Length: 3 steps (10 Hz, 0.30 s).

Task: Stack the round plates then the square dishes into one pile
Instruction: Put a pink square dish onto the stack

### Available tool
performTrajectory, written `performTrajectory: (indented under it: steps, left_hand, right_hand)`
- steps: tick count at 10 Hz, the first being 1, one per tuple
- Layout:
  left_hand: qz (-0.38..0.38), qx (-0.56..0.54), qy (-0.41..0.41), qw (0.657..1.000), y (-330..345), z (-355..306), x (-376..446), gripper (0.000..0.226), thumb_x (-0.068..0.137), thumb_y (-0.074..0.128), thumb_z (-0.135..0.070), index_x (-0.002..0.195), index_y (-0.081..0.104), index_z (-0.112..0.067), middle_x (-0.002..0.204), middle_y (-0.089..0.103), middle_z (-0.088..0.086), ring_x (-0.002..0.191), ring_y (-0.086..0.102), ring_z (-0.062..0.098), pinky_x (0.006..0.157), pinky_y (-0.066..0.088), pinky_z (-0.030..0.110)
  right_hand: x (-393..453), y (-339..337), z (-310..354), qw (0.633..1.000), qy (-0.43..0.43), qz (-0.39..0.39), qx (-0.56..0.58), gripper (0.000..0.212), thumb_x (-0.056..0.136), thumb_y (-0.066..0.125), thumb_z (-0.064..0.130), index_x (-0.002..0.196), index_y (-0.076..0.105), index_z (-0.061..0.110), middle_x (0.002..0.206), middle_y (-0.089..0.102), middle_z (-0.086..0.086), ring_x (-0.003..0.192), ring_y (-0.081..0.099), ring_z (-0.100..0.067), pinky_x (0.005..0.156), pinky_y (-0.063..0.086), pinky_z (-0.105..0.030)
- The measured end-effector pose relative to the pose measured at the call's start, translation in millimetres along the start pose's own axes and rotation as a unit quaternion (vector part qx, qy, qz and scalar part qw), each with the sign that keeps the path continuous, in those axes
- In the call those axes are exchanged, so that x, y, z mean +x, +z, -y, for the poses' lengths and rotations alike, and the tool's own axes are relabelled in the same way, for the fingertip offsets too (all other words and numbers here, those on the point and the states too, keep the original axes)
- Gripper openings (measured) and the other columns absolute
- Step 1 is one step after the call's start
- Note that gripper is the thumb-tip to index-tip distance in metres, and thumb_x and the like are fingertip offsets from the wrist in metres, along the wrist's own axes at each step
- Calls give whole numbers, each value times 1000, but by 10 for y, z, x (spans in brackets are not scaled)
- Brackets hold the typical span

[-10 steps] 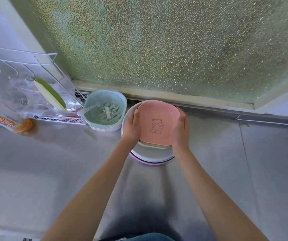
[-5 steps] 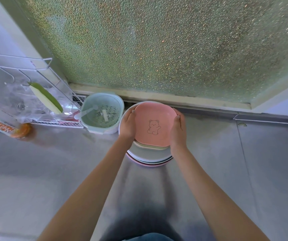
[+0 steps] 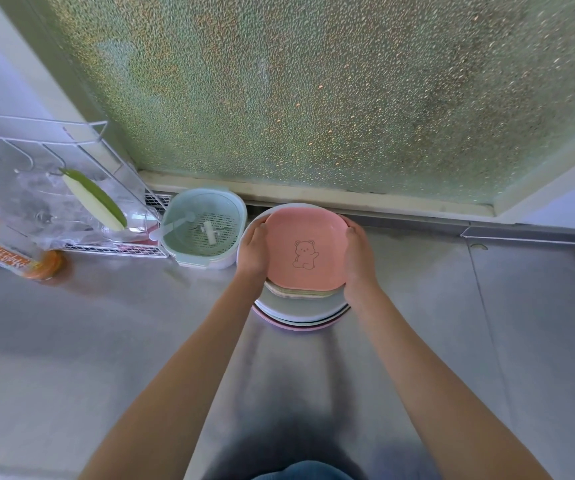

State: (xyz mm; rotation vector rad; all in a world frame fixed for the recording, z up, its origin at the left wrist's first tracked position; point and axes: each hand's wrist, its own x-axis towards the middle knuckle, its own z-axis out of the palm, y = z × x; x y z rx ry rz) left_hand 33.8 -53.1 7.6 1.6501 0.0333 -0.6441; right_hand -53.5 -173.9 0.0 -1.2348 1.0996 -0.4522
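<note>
1. Left hand (image 3: 253,249) curled round the left rim of the pink square bear dish (image 3: 305,252), right hand (image 3: 359,252) curled round the right rim; dish pinched between both, topmost of the square dishes (image 3: 300,292).
2. Square dishes apparently resting on the round plates (image 3: 301,315), at the back of the steel counter (image 3: 417,306), near the frosted window (image 3: 314,81). Cannot tell whether the bear dish is fully seated or a touch clear of the one beneath.
3. Risk of a lopsided release: one hand letting go first, dish tipping and sliding off the smooth dishes below.
4. Risk of poor nesting: corners turned against the dishes under it, leaving the top rocking.
5. Risk of an off-centre load: square dishes seemingly set toward the far side of the plates, so a downward push could tilt the whole pile.
6. Risk of a knock on withdrawal: left hand just beside the mint colander basket (image 3: 206,230), easily nudged along with the pile.
7. Risk of fingers trapped under the rim, dragging the dish askew when pulled out.
</note>
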Motion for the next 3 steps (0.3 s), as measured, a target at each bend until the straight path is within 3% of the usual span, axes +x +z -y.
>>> performTrajectory:
  steps: [1,3]
  left_hand:
    - [3,-2,-21,1000,-2,-66,-4,30,94,38,-30,111,63,-32,108,63,-6,99,55,14,84,42,30]
    - [-4,-10,-21,1000,2,-59,-28,32,97,40,-32,120,60,-25,110,63,-4,101,55,15,80,43,28]
  right_hand:
    - [25,-36,59,999,38,39,4,34,90,39,24,110,66,23,116,67,-6,103,61,-24,81,47,-32]
    - [-35,-19,34,1000,0,-7,-26,36,96,33,24,118,61,22,118,63,-5,96,56,-17,78,45,-28]
